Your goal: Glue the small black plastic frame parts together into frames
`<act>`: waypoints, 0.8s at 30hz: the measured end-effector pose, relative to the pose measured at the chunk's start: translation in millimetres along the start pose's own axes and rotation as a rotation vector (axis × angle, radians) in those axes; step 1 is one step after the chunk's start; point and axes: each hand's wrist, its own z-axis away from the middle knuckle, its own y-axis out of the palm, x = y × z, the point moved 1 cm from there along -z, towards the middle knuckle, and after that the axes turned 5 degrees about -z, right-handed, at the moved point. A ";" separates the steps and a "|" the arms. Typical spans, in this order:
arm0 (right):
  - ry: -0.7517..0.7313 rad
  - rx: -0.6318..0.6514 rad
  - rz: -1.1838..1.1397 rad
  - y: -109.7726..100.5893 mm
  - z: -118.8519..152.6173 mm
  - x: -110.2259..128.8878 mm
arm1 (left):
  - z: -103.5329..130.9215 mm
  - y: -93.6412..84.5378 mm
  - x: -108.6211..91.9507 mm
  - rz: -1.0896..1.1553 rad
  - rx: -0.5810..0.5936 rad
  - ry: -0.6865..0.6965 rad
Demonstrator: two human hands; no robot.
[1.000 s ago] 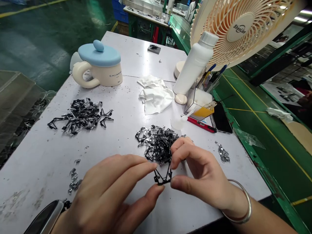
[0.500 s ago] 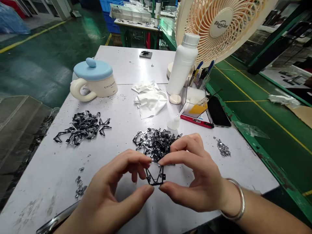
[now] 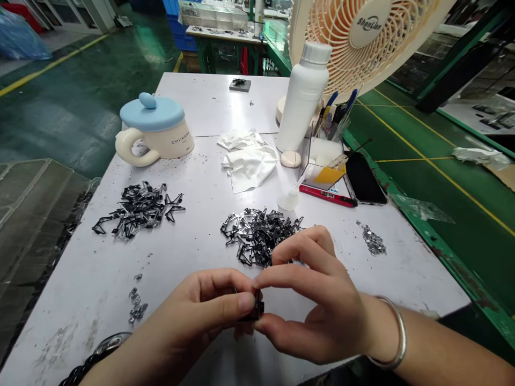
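Note:
Between my two hands is a small black bracket-like frame (image 3: pixel 257 308), mostly covered by fingers. My left hand (image 3: pixel 205 308) pinches it, thumb laid over its face. With thumb and forefinger, my right hand (image 3: pixel 317 295) grips its right edge at top and bottom. Just beyond the hands lies a pile of similar black frames (image 3: pixel 257 230). A second pile of black frames (image 3: pixel 145 206) sits farther left. Small shiny metal clips (image 3: pixel 137 308) lie to the left of my left hand, and another heap of metal clips (image 3: pixel 373 240) to the right.
A mug with blue lid (image 3: pixel 155 131) stands at the back left. White cloths (image 3: pixel 251 166), a white bottle (image 3: pixel 303 99), a clear pen holder (image 3: pixel 322 161), a red cutter (image 3: pixel 328 196) and a phone (image 3: pixel 366 179) occupy the middle and right. A large fan (image 3: pixel 362 48) rises behind.
My left thumb and fingers have closed over the black frame, hiding most of it. Both hands with the frame have moved slightly down and left.

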 end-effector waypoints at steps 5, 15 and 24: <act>-0.002 0.004 0.011 0.8 1.3 -0.5 | -1.1 -1.2 2.8 0.024 0.012 0.011; 0.018 0.039 0.028 0.3 2.3 -0.2 | -0.4 1.7 2.0 0.037 -0.013 -0.052; 0.020 0.030 0.025 1.7 3.1 0.7 | -2.4 2.8 2.1 0.052 0.004 -0.010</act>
